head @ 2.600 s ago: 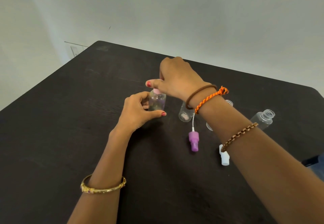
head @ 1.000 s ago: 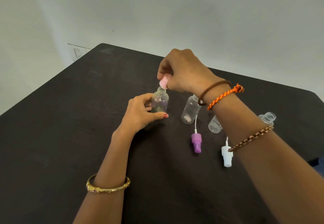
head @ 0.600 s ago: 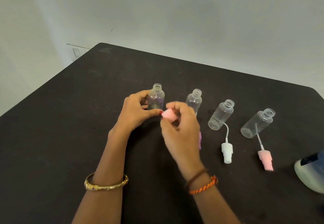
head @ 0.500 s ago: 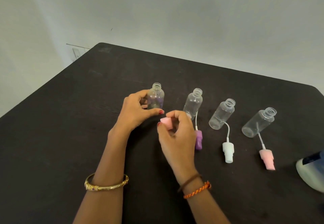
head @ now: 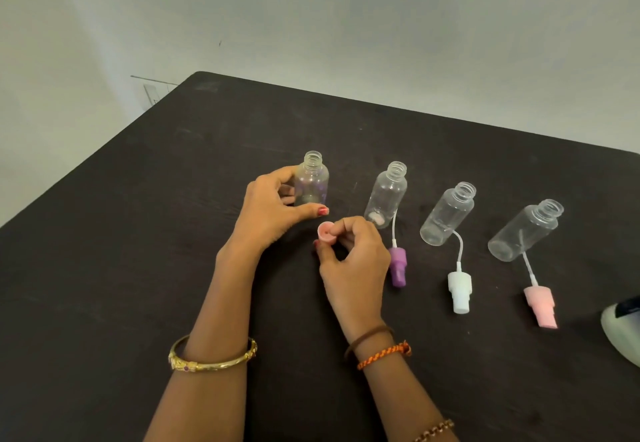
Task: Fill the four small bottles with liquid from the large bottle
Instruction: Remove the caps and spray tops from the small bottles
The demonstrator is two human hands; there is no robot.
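On a dark table (head: 138, 268), a right hand (head: 353, 261) pinches a pink cap (head: 326, 232) just before the leftmost small bottle (head: 311, 182), gripped upright by the left hand (head: 266, 209); three open bottles (head: 446, 214) line up rightward.

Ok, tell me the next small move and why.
Probably set the pink cap down on the table near the other three. The right hand pinches it, all four small bottles stand open, and pouring needs that hand free.
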